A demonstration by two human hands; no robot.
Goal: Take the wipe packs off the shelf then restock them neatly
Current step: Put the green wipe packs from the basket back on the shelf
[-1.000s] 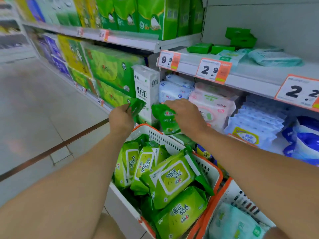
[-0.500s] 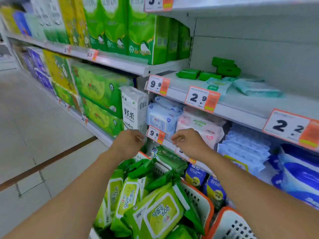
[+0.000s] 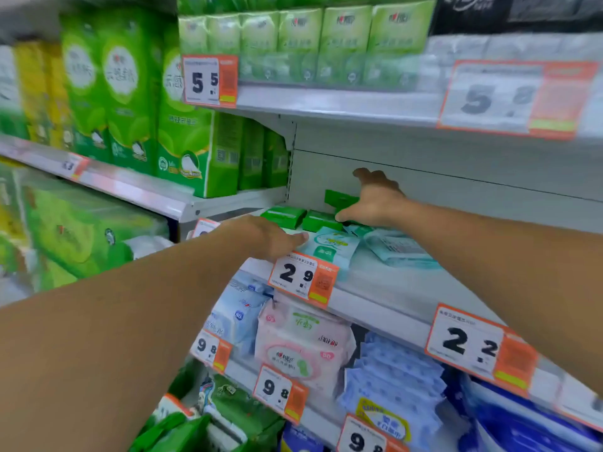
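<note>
Small dark green wipe packs (image 3: pixel 284 216) lie at the back left of the grey middle shelf (image 3: pixel 385 288), one more (image 3: pixel 339 199) propped against the back wall. My right hand (image 3: pixel 375 200) reaches over them with fingers spread, thumb touching the green pack (image 3: pixel 321 220) beside it. My left hand (image 3: pixel 270 238) lies over the shelf's front edge, fingers straight, fingertips at a pale teal wipe pack (image 3: pixel 329 247). Another pale teal pack (image 3: pixel 398 249) lies to the right. Neither hand holds anything.
Price tags (image 3: pixel 303 278) hang along the shelf edges. Pink and blue wipe packs (image 3: pixel 300 344) fill the shelf below. Tall green tissue packs (image 3: pixel 182 138) stand to the left. Green wipe packs in a basket (image 3: pixel 182 432) show at the bottom edge.
Both hands have risen from the basket, where they let go of green packs, up to the middle shelf. The view has tilted upward with them.
</note>
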